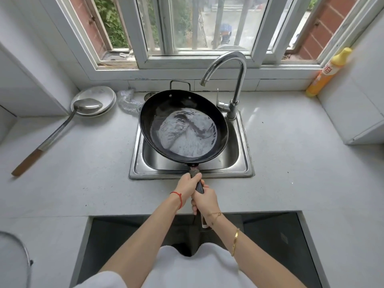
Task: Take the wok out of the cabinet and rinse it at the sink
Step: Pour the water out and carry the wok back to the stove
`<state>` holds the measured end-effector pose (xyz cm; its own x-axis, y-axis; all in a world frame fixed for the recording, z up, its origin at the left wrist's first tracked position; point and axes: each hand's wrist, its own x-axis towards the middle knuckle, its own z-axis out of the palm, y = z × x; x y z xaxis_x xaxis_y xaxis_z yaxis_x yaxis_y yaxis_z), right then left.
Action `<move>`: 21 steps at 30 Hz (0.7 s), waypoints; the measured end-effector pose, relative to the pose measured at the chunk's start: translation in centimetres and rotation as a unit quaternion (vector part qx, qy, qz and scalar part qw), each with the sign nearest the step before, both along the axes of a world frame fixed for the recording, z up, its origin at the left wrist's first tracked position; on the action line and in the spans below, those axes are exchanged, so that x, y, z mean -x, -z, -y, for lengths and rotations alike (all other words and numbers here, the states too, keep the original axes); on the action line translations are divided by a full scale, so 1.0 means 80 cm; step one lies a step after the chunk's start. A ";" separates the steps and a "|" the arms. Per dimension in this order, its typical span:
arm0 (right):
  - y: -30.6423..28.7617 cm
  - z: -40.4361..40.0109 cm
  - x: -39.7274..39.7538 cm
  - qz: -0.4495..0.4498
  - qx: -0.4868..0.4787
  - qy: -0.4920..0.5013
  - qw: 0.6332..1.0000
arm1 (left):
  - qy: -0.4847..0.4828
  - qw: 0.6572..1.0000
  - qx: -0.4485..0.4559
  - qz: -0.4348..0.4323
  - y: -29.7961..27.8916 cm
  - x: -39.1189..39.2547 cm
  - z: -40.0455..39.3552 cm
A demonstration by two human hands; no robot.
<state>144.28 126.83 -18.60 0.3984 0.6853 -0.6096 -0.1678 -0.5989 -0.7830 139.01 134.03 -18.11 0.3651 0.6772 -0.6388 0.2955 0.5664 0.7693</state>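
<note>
Over the sink point(243, 163), we're holding the black wok point(182, 125) w/ water lying rippled in its bottom. Both hands are wrapping its long handle point(198, 182): left hand point(188, 186) nearer the pan, right hand point(204, 201) just behind, fingers clamped round it. Chrome faucet point(234, 80) is arching above the wok's right rim. Ladle point(62, 132) & plates point(93, 100) are sitting well left; yellow bottle point(328, 73) far right.

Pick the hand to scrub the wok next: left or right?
Left. The left hand grips the handle on the steel-wool scrubber side; the right hand can keep holding the wok over the sink.
</note>
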 end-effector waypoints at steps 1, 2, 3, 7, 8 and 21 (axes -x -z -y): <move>-0.001 -0.003 0.000 0.003 -0.002 0.000 1.000 | -0.007 1.000 0.002 0.005 0.000 0.000 -0.002; -0.003 -0.005 0.001 0.008 -0.005 -0.001 1.000 | -0.013 1.000 0.004 0.011 0.000 0.000 -0.005; -0.004 -0.008 0.000 0.014 -0.008 -0.003 1.000 | -0.019 1.000 0.008 0.021 -0.001 0.001 -0.008; -0.007 -0.012 -0.001 0.058 -0.026 -0.019 0.998 | -0.056 0.992 0.064 0.096 -0.002 0.000 -0.013; -0.006 -0.012 -0.002 0.069 -0.028 -0.022 0.997 | -0.062 0.990 0.074 0.106 -0.001 -0.001 -0.013; -0.001 -0.017 -0.016 0.108 -0.015 -0.059 0.992 | -0.050 0.993 0.050 0.096 0.006 -0.009 -0.019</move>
